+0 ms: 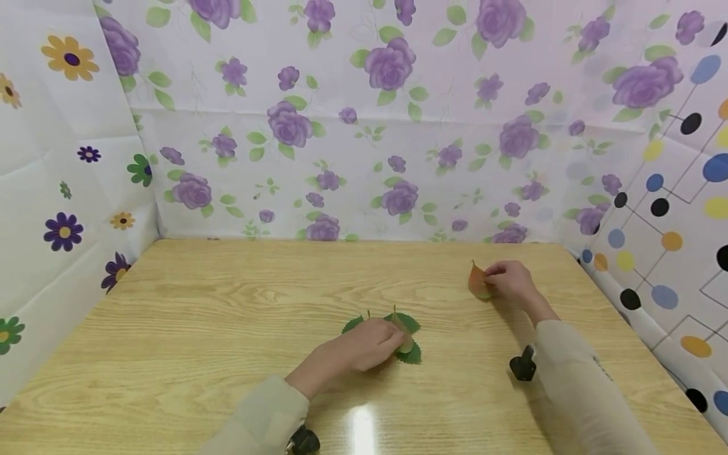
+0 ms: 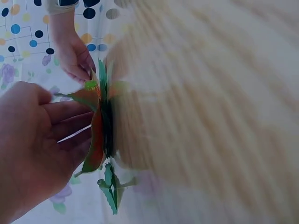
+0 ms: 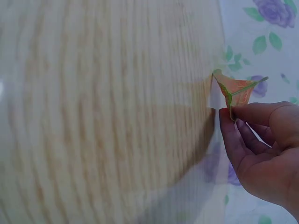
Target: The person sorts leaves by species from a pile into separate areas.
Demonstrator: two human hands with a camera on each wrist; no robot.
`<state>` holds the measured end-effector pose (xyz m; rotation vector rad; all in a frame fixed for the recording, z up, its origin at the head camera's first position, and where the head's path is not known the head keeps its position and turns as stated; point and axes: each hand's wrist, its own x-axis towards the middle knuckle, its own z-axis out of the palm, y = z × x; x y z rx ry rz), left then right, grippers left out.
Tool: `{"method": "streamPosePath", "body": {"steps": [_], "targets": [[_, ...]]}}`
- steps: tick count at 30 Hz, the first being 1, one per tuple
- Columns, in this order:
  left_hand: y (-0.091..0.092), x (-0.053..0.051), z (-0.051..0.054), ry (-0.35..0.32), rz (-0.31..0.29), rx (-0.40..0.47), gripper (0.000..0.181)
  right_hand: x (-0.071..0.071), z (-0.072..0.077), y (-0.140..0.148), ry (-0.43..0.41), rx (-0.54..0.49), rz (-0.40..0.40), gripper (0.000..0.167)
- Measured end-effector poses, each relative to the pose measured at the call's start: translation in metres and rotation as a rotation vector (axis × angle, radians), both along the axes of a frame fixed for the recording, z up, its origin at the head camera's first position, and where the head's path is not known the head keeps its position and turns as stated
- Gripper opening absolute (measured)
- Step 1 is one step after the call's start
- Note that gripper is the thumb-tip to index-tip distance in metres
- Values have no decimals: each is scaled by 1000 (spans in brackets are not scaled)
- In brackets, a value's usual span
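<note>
Right hand (image 1: 513, 282), far right: I see thumb and fingertip pinching one orange leaf (image 1: 478, 282) by its right edge, stem to the far side. Left hand (image 1: 366, 344), around the centre: fingers loosely extended against a brownish-green leaf (image 1: 402, 336), thumb apart; I cannot see the fingertips' full contact.

Handling notes, my judgement: keep the right pinch light and close to the edge, since the curled blade could crease or tear; keep the left fingers soft so the overlapping leaves don't slide.

Materials: orange leaf, thin, curved, pointed, veined. Under and beside the brownish-green one, green leaves (image 1: 411, 354), saw-toothed. Table (image 1: 227, 284), pale wood grain, glossy. Beyond, far side: creased cloth (image 1: 352, 158), purple roses. Sleeves (image 1: 574, 363), beige.
</note>
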<state>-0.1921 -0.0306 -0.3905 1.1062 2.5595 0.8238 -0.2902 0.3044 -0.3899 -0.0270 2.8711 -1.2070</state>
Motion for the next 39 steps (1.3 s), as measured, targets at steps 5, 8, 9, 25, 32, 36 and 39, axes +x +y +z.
{"method": "streamPosePath", "body": {"steps": [5, 8, 9, 25, 32, 36, 39], "targets": [[1, -8, -9, 90, -37, 47, 36, -2, -5, 8, -2, -3, -35, 24], [2, -10, -11, 144, -39, 50, 21, -3, -7, 10, -2, 9, -48, 25], [2, -11, -11, 159, -38, 49, 17, -4, -7, 11, 1, 18, -51, 25], [7, -1, -13, 209, 144, 79, 15, -5, -14, 10, 52, 71, -82, 22], [7, 2, -12, 178, 189, 106, 17, -4, -14, 8, 47, 75, -104, 22], [7, 4, -11, 162, 202, 116, 18, -4, -16, 6, 39, 61, -112, 22], [8, 4, -10, 138, 213, 122, 21, -5, -18, 5, 36, 43, -113, 21]]}}
